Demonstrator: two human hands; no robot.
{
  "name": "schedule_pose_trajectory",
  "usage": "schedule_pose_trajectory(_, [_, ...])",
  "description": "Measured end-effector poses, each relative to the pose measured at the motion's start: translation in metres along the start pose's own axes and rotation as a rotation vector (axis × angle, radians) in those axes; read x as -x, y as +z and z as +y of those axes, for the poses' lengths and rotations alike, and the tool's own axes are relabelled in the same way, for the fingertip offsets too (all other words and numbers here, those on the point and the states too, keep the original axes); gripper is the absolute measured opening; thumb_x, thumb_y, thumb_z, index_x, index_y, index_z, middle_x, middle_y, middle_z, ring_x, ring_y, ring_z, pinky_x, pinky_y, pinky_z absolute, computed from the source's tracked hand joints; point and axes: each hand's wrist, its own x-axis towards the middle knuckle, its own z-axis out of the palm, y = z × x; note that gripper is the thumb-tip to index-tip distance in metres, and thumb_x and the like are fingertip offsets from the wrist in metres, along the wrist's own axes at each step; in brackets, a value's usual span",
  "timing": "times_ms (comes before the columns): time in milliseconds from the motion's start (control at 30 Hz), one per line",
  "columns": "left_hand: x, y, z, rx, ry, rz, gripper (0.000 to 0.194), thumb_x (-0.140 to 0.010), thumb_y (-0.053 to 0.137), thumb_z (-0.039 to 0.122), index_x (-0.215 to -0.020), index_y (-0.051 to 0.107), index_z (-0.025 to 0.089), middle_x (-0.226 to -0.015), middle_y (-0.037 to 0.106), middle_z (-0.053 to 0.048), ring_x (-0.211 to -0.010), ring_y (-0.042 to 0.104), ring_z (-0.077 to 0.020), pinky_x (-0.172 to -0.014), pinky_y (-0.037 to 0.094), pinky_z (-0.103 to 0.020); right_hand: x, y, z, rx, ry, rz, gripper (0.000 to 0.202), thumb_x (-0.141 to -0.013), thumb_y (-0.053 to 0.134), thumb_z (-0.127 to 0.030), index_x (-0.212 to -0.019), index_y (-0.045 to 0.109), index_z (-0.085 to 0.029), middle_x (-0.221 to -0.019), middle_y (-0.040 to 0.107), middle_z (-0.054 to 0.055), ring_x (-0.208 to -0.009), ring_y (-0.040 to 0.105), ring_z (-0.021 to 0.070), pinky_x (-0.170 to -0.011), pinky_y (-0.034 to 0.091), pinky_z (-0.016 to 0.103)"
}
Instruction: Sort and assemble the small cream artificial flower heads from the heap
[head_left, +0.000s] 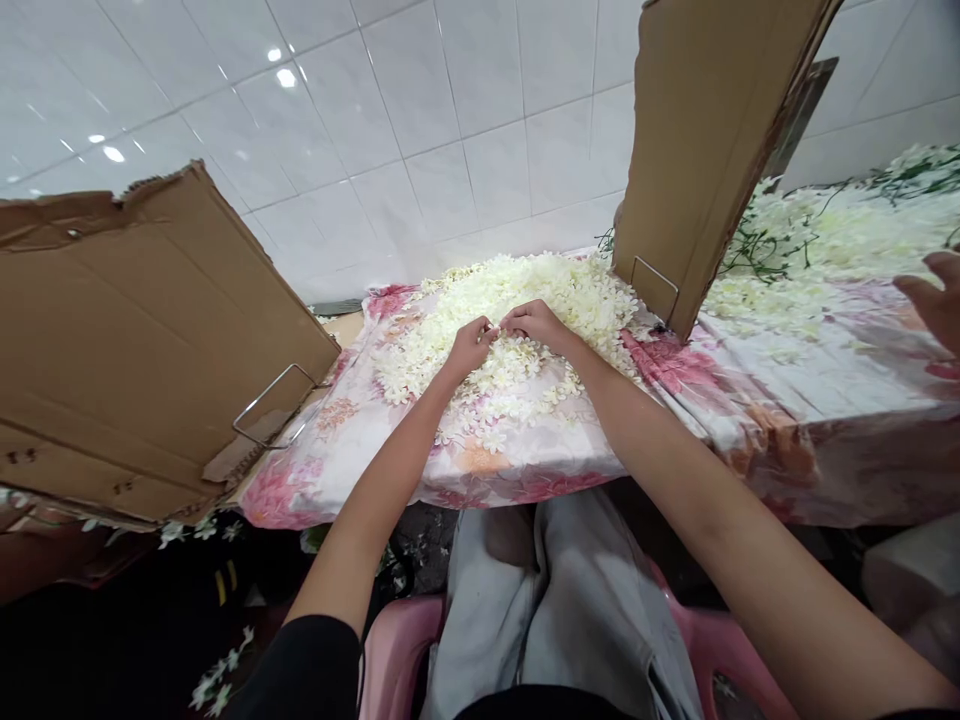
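Note:
A broad heap of small white flowers (555, 280) lies on a table covered with a pink-and-white floral cloth (352, 440). Over the front part of the heap, my left hand (472, 345) has its fingers pinched together on something too small to make out. Close to its right, almost touching it, my right hand (534, 322) is also pinched, its fingertips meeting near those of the left. What lies between the fingertips is too small to name. Loose flowers (491, 438) are scattered in front of both hands.
Cardboard panels stand at the left (150, 340) and right (697, 150), with metal wire supports (274, 400) at their bases. A tiled wall (450, 120) rises behind. Past the right panel are more flowers (795, 300) and another person's hand (934, 300).

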Motion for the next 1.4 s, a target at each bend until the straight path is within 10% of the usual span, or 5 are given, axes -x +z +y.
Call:
schedule_pose_trajectory(900, [-0.003, 0.001, -0.01, 0.168, 0.051, -0.029, 0.032, -0.091, 0.059, 0.041, -0.069, 0.056, 0.019, -0.063, 0.057, 0.0, -0.062, 0.048, -0.0143, -0.063, 0.037, -0.028, 0.004, -0.004, -0.003, 0.097, -0.04, -0.011, 0.032, -0.069, 0.089, -0.041, -0.065, 0.074, -0.013, -0.062, 0.067, 0.005, -0.053, 0.047, 0.0102, -0.053, 0.037, 0.026])
schedule_pose_trajectory(1233, [-0.002, 0.005, -0.01, 0.261, -0.024, 0.017, 0.019, -0.095, 0.056, 0.032, -0.108, 0.061, 0.02, -0.082, 0.065, -0.002, -0.071, 0.056, -0.0171, -0.072, 0.044, -0.03, 0.005, -0.002, -0.009, 0.065, 0.042, -0.015, 0.017, -0.075, 0.08, -0.02, -0.064, 0.068, -0.014, -0.061, 0.066, 0.003, -0.051, 0.044, 0.0087, -0.051, 0.034, 0.023])
schedule_pose_trajectory(1400, [-0.001, 0.003, -0.007, 0.248, 0.073, -0.007, 0.029, -0.094, 0.06, 0.047, -0.084, 0.057, 0.02, -0.079, 0.06, -0.002, -0.079, 0.055, -0.018, -0.077, 0.044, -0.03, 0.005, -0.003, -0.01, 0.042, 0.032, -0.038, 0.015, -0.077, 0.077, -0.017, -0.067, 0.066, -0.015, -0.061, 0.063, 0.001, -0.052, 0.046, 0.0086, -0.052, 0.035, 0.022])
